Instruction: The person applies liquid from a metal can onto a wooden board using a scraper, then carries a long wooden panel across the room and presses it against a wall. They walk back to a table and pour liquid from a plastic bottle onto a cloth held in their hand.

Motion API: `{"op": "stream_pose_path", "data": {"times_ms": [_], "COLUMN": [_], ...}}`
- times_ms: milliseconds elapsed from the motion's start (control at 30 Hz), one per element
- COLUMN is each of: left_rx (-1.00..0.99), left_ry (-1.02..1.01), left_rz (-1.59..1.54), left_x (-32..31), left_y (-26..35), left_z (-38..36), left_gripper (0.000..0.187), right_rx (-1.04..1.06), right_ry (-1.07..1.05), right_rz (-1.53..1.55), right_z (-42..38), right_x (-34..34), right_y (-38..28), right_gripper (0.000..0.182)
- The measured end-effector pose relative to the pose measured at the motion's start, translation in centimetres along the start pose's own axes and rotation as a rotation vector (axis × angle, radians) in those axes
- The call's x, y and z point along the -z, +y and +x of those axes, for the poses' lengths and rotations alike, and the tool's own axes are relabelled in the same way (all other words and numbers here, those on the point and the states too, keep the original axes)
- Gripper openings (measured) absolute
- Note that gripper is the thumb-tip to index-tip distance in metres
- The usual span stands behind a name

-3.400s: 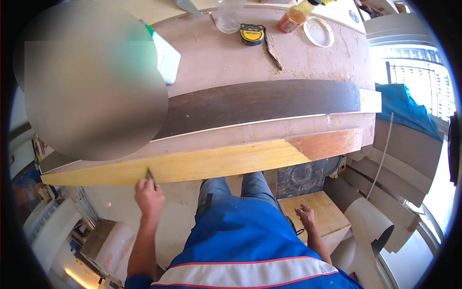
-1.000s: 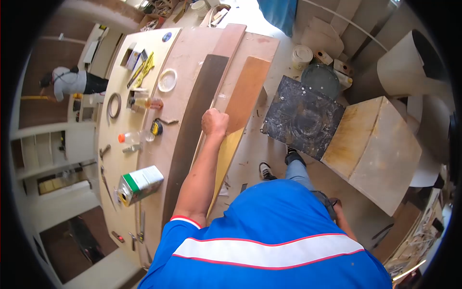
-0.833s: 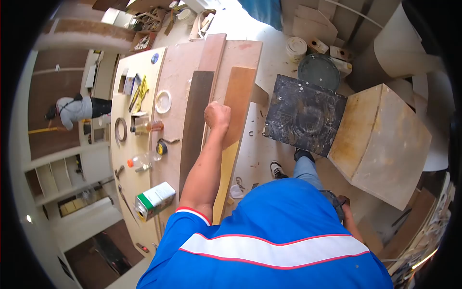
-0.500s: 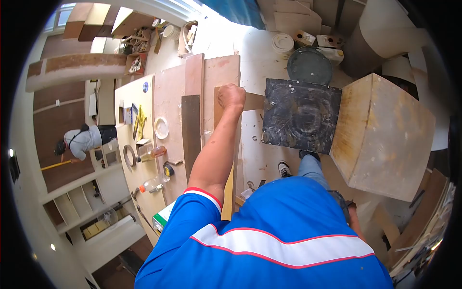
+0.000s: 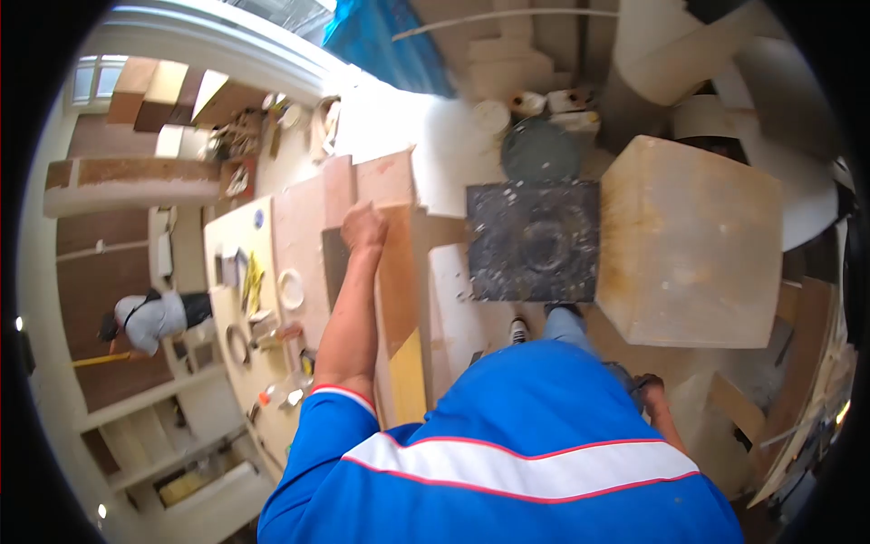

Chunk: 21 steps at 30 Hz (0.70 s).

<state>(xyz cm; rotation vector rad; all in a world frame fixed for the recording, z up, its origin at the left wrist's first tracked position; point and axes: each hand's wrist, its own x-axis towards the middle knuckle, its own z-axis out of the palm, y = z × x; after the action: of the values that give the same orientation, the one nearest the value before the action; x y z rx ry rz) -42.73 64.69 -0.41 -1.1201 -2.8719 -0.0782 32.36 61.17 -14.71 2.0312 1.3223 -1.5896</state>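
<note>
My left hand (image 5: pixel 364 227) is closed in a fist at the upper left edge of a long brown wooden board (image 5: pixel 397 272), gripping it. The board's near end shows a yellow wood part (image 5: pixel 408 381). Left of the hand, a dark wood strip (image 5: pixel 334 254) lies on the workbench, partly covered by my forearm. A pinkish wood piece (image 5: pixel 339 186) is just beyond. Low at my right hip, my right hand (image 5: pixel 651 393) has curled fingers beside a dark object that I cannot make out.
The workbench (image 5: pixel 299 213) bears a tape roll (image 5: pixel 238 344), yellow-handled tool (image 5: pixel 253 281) and white lid (image 5: pixel 291 288). A paint-stained black board (image 5: pixel 533 243) and big pale box (image 5: pixel 698 254) stand to the right. Another person (image 5: pixel 149 319) holds a yellow bar at far left.
The view has swung, shifting the scene. The brown board now shows along its length right of my left hand, turned from its earlier position. My right hand shows more at my hip.
</note>
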Motion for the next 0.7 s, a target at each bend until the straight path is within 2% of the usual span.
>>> {"op": "stream_pose_path", "data": {"times_ms": [33, 67, 100, 133, 167, 200, 233, 267, 300, 333, 367, 400, 467, 567, 667, 700], "left_rx": [0.099, 0.102, 0.113, -0.068, -0.171, -0.139, -0.25, -0.337, -0.304, -0.383, -0.359, -0.327, -0.316, -0.264, -0.144, -0.349], "left_ry": [-0.196, -0.22, -0.225, -0.145, -0.109, -0.163, -0.083, 0.015, -0.065, -0.133, -0.116, -0.106, 0.025, 0.004, -0.116, -0.067], "left_rz": [0.045, 0.035, -0.024, -0.145, -0.046, -0.069, -0.054, -0.032, -0.121, -0.048, -0.093, -0.125, -0.157, 0.098, 0.103, 0.11], "left_x": [-0.6, -1.7, -3.1, -4.9, -13.0, -11.4, -11.3, -10.6, -5.8, -4.0, -1.6, -0.1, -0.7, -4.8, -4.7, -9.3], "left_y": [-0.7, -2.0, -1.8, -2.3, -6.4, -3.4, -2.2, -0.7, 2.5, 3.4, 4.8, 5.9, 4.6, 1.7, 2.0, 0.1], "left_z": [0.1, -0.6, -1.1, -1.7, -0.3, -1.1, -1.9, -1.9, -3.9, -4.1, -4.8, -5.6, -5.0, -1.5, -2.8, -1.1], "left_gripper": [0.026, 0.031, 0.032, 0.03, 0.029, 0.026, 0.023, 0.021, 0.021, 0.022, 0.023, 0.025, 0.025, 0.024, 0.025, 0.026], "right_rx": [-0.076, -0.15, 0.024, 0.193, 0.083, 0.287, -0.001, -0.08, -0.035, -0.004, -0.074, -0.067, -0.061, -0.139, -0.129, -0.11], "right_ry": [0.016, 0.05, 0.14, 0.238, 0.322, 0.311, 0.307, 0.318, 0.406, 0.411, 0.356, 0.395, 0.445, 0.415, 0.358, 0.345], "right_rz": [0.117, 0.252, 0.198, 0.129, 0.007, -0.325, -0.073, -0.143, -0.172, -0.045, -0.015, -0.038, -0.096, -0.063, -0.164, -0.217], "right_z": [0.0, 0.5, 0.8, 1.1, 0.6, 2.9, -2.7, -1.6, -3.3, -4.6, -5.6, -6.5, -8.7, -9.9, -9.4, -9.2], "right_x": [-0.1, -0.7, -1.9, -2.9, -3.5, -4.3, -3.6, -4.3, -4.7, -5.1, -5.4, -5.8, -8.3, -11.5, -15.1, -16.3], "right_y": [0.8, 3.1, 5.1, 6.9, 7.3, 11.9, 6.7, 8.6, 8.5, 9.1, 9.4, 10.3, 11.4, 14.5, 18.6, 19.6], "right_gripper": [0.016, 0.015, 0.016, 0.018, 0.018, 0.026, 0.035, 0.059, 0.061, 0.062, 0.061, 0.061, 0.059, 0.054, 0.052, 0.051]}}
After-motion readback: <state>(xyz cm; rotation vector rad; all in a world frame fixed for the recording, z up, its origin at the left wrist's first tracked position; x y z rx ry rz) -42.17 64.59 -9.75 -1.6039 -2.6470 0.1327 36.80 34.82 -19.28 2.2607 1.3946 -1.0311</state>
